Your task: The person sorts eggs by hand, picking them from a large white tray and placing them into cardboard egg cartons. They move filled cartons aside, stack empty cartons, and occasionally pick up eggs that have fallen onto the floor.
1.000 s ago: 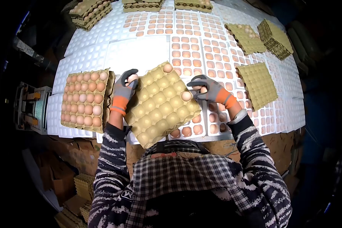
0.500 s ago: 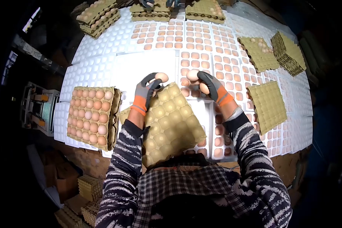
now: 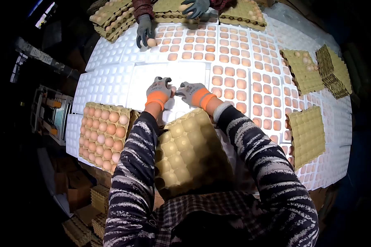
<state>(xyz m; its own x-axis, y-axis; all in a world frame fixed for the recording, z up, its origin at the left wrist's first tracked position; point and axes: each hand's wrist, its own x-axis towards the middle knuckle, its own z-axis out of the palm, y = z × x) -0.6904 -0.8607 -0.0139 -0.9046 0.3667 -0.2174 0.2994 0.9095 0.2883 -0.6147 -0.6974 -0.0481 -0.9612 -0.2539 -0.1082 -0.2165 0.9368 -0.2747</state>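
Observation:
My left hand point(image 3: 158, 90), in a grey and orange glove, is curled above a plain white foam surface point(image 3: 146, 88). Beside it, my right hand point(image 3: 192, 94) is bent inward with its fingertips toward the left one. A sliver of an egg point(image 3: 173, 89) shows between the two hands; the gloves hide the other eggs they carried. Below my wrists a bare pulp egg tray point(image 3: 189, 152) lies tilted against my apron. To the left, a pulp tray point(image 3: 132, 117) full of brown eggs point(image 3: 101, 139) sits on a stack.
White foam trays with eggs point(image 3: 229, 82) spread to the right; foam trays with vacant cups point(image 3: 103, 88) lie left. Across the table, a co-worker's gloved hand point(image 3: 144, 31) touches an egg, and the other point(image 3: 198, 7) holds one. Pulp trays point(image 3: 307, 138) stand at the right.
Both my hands have come together over the white foam, the right one moving left. Their eggs are now mostly hidden. The co-worker's hand has reached out onto the foam trays with an egg.

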